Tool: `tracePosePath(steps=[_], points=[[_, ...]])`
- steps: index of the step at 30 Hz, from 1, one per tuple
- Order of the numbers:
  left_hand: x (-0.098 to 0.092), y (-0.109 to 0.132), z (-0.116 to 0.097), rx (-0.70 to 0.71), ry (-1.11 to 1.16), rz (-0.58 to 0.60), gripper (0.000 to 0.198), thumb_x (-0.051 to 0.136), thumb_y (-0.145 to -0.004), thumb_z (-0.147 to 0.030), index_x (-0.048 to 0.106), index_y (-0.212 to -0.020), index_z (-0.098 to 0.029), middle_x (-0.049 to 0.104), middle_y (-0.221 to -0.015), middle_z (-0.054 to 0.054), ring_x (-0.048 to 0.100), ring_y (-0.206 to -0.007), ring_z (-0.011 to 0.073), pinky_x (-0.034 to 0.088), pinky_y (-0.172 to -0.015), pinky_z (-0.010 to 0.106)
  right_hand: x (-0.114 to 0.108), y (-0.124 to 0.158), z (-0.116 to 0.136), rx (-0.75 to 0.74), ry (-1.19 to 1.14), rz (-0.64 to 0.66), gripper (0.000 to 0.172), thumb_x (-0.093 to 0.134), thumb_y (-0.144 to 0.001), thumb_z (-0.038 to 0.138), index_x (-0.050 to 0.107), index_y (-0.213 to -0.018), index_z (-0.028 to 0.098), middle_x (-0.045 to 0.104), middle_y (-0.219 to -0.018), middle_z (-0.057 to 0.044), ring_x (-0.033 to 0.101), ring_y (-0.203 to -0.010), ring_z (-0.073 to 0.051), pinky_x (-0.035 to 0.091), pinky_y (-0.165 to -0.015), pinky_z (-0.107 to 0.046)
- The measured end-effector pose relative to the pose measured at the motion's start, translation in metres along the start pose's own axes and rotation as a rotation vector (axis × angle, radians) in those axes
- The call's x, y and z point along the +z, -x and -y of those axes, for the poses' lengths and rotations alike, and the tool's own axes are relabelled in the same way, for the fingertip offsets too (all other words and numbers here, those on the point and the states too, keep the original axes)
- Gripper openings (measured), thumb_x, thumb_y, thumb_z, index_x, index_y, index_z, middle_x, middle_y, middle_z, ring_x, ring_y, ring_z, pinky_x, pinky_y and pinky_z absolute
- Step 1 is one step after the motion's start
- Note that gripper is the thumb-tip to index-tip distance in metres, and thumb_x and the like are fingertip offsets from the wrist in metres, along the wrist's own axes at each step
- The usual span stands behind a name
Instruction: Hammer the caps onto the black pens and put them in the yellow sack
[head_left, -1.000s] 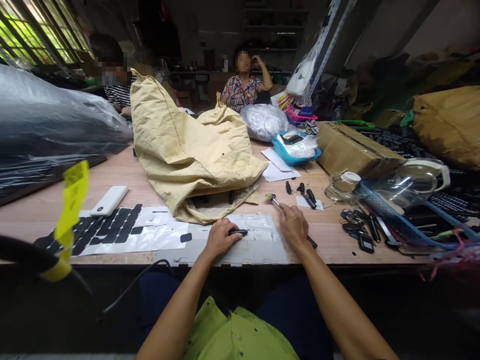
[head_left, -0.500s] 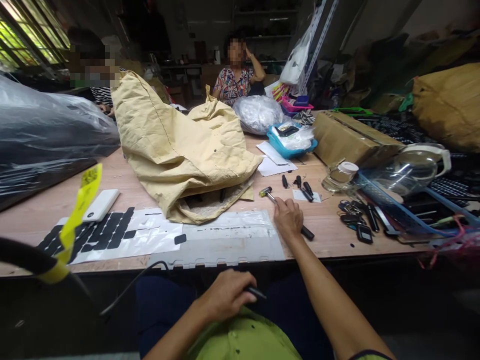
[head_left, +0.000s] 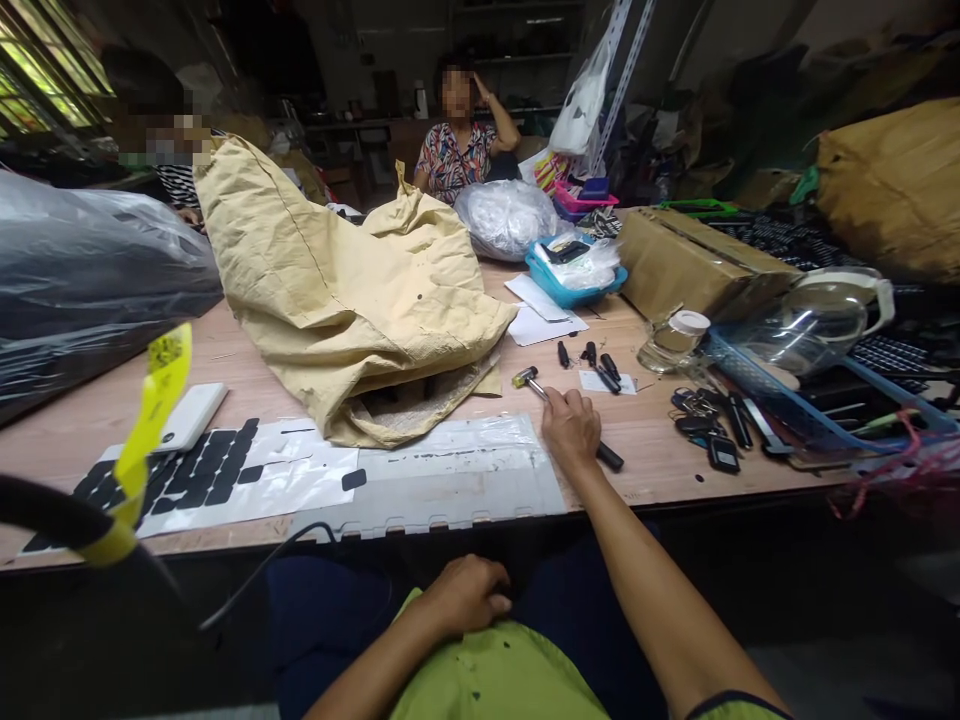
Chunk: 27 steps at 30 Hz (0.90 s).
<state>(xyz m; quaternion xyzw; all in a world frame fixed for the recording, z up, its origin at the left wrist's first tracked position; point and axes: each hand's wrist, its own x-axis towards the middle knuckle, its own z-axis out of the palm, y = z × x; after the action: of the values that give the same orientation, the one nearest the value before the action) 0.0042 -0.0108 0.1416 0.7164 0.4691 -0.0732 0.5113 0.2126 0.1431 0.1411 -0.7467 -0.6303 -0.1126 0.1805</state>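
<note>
My right hand (head_left: 571,428) is closed over the small hammer (head_left: 610,457), which lies on the table with its yellowish head (head_left: 524,377) pointing to the back left and its black handle end showing at the right. Down at my lap, against the green shirt, rests my left hand (head_left: 469,595) with curled fingers; whatever it may hold is hidden. A large beige cloth sack (head_left: 360,290) lies to the left of my right hand, behind a clear plastic sheet (head_left: 465,480). Black rounded pads (head_left: 214,465) lie on white sheets at the left.
Short black tools (head_left: 609,370), a glass jar (head_left: 673,342), key fobs (head_left: 722,453) and a blue tray (head_left: 802,400) are on the right. Behind stand a cardboard box (head_left: 690,265) and a blue basket (head_left: 574,285). Two people sit across the table. A cable hangs at the front left.
The black object that stuck out of my left hand no longer shows, and that hand has curled in more. My right hand stays on the hammer. The view has shifted slightly.
</note>
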Motion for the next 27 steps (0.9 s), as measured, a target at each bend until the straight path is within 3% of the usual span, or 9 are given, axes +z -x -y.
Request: tracePosePath(steps=[3,5,9,12,15,19,21,24,27], points=[[-0.039,0.012,-0.025,0.306,0.242,0.062,0.033,0.069,-0.081,-0.042,0.075,-0.107,-0.022,0.076,-0.091,0.004,0.069,-0.084,0.0210,0.053,-0.077,0.028,-0.001,0.000,0.000,-0.004,0.012,0.010,0.031,0.051,-0.094,0.021,0.070,-0.117,0.025,0.059,-0.093,-0.008,0.046,-0.088,-0.022,0.027,-0.069,-0.032],[-0.075,0.007,-0.032,0.369,0.379,-0.082,0.033,0.065,-0.083,-0.047,0.075,-0.099,-0.019,0.074,-0.086,0.003,0.067,-0.077,0.0177,0.052,-0.073,0.026,-0.001,0.000,0.001,-0.008,0.017,0.012,0.031,0.051,-0.094,0.021,0.070,-0.118,0.024,0.058,-0.093,-0.009,0.046,-0.089,-0.022,0.027,-0.069,-0.032],[-0.144,-0.027,-0.024,0.123,0.298,-0.865,0.028,0.060,-0.087,-0.042,0.073,-0.094,-0.018,0.074,-0.093,0.008,0.067,-0.087,0.0222,0.052,-0.080,0.032,0.000,0.000,0.002,-0.006,0.019,0.013,0.031,0.051,-0.093,0.021,0.070,-0.118,0.024,0.059,-0.093,-0.009,0.047,-0.089,-0.022,0.027,-0.069,-0.032],[-0.175,-0.055,-0.012,-0.261,0.167,-1.201,0.029,0.064,-0.084,-0.035,0.073,-0.102,-0.014,0.073,-0.098,0.015,0.067,-0.098,0.0289,0.051,-0.087,0.037,0.002,0.000,0.004,-0.003,0.021,0.008,0.031,0.050,-0.093,0.021,0.070,-0.117,0.024,0.059,-0.093,-0.008,0.047,-0.089,-0.022,0.027,-0.069,-0.031],[-0.188,-0.069,-0.006,-0.499,0.148,-1.180,0.035,0.067,-0.083,-0.037,0.073,-0.107,-0.013,0.074,-0.104,0.019,0.068,-0.104,0.0339,0.051,-0.085,0.039,0.002,-0.001,0.006,0.002,0.033,0.007,0.031,0.050,-0.094,0.021,0.070,-0.116,0.025,0.058,-0.092,-0.008,0.047,-0.088,-0.022,0.027,-0.069,-0.031],[-0.190,-0.066,-0.008,-0.552,0.110,-1.057,0.033,0.064,-0.087,-0.037,0.073,-0.111,-0.017,0.074,-0.108,0.018,0.068,-0.105,0.0340,0.050,-0.084,0.039,0.001,-0.001,0.007,0.017,0.047,0.027,0.030,0.050,-0.094,0.021,0.070,-0.116,0.025,0.058,-0.094,-0.008,0.047,-0.088,-0.022,0.028,-0.069,-0.031],[-0.182,-0.056,-0.008,-0.452,0.023,-1.052,0.030,0.062,-0.088,-0.035,0.073,-0.109,-0.016,0.073,-0.107,0.016,0.067,-0.104,0.0317,0.050,-0.084,0.038,0.000,-0.001,0.007,0.022,0.053,0.037,0.030,0.050,-0.093,0.021,0.069,-0.117,0.024,0.058,-0.095,-0.008,0.047,-0.089,-0.022,0.028,-0.069,-0.031],[-0.157,-0.037,-0.001,-0.131,-0.181,-1.051,0.020,0.064,-0.086,-0.033,0.073,-0.098,-0.020,0.073,-0.100,0.010,0.064,-0.100,0.0287,0.048,-0.086,0.037,-0.002,-0.001,0.007,0.021,0.046,0.043,0.031,0.049,-0.093,0.022,0.069,-0.117,0.024,0.058,-0.095,-0.009,0.047,-0.090,-0.022,0.029,-0.070,-0.031],[-0.128,-0.022,0.011,0.193,-0.263,-0.910,0.014,0.066,-0.084,-0.032,0.072,-0.092,-0.023,0.071,-0.088,0.005,0.061,-0.092,0.0250,0.046,-0.085,0.036,-0.002,-0.002,0.005,0.018,0.023,0.040,0.031,0.048,-0.094,0.022,0.069,-0.117,0.024,0.058,-0.096,-0.009,0.047,-0.091,-0.022,0.029,-0.070,-0.031]])
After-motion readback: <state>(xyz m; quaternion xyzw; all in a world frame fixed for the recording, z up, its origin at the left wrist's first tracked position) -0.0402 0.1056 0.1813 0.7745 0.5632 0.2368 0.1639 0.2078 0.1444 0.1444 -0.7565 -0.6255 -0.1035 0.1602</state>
